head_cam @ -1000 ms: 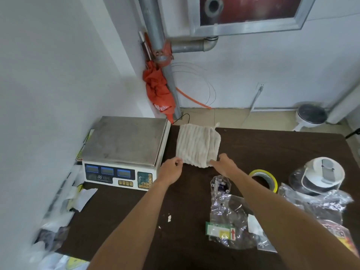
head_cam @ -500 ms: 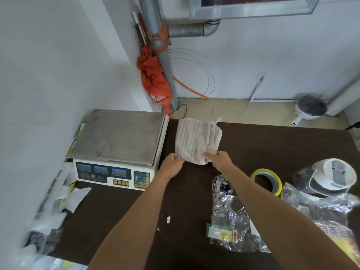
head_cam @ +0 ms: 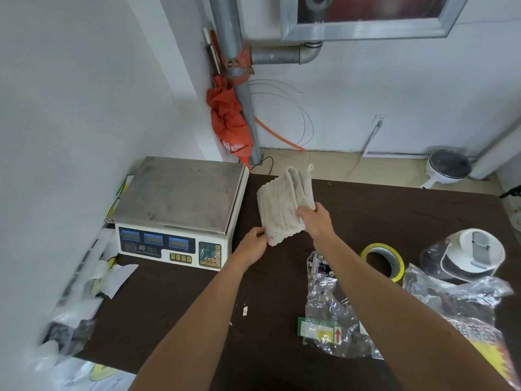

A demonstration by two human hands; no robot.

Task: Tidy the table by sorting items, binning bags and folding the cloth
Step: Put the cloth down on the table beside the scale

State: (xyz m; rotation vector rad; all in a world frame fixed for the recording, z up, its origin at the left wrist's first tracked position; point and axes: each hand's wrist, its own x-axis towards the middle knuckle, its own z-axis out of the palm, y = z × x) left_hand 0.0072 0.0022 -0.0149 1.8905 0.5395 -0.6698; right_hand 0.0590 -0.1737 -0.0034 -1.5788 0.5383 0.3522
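The right hand [head_cam: 317,221] gripped the right side of a folded, ribbed, off-white cloth [head_cam: 279,204], with the thumb on top and the fingers curled out of sight beneath it. The left hand [head_cam: 251,246] pinched the cloth's near left corner between thumb and fingertips. The cloth was over the far part of a dark brown table [head_cam: 174,306], just right of a weighing scale [head_cam: 180,193]. Whether it rested on the table could not be told. Nearer the camera lay a crumpled clear plastic bag [head_cam: 328,314], partly hidden by the right forearm. Beside it sat a yellow roll of tape [head_cam: 379,246] and a white lidded container [head_cam: 479,249]. A printed bag [head_cam: 479,331] was cut off at the right edge. Blurred bags [head_cam: 73,320] at the left edge were hard to make out.
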